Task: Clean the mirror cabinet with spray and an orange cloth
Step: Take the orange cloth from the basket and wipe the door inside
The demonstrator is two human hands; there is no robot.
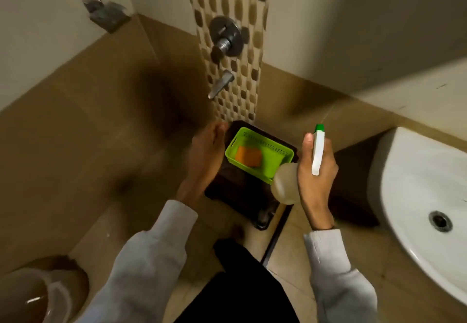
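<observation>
A folded orange cloth (248, 159) lies inside a green plastic basket (280, 154), which stands on a dark stool (235, 193) below the wall taps. My right hand (316, 173) is closed around a spray bottle (318, 152) with a white head and green nozzle; its clear body hangs to the left of the hand. My left hand (204, 160) hovers flat with fingers apart just left of the basket, holding nothing. The mirror cabinet is not in view.
A white washbasin (417, 196) sits at the right. Metal shower taps (225, 37) and a spout stick out of the mosaic wall strip above the stool. A bucket (38, 295) stands at the bottom left on the tiled floor.
</observation>
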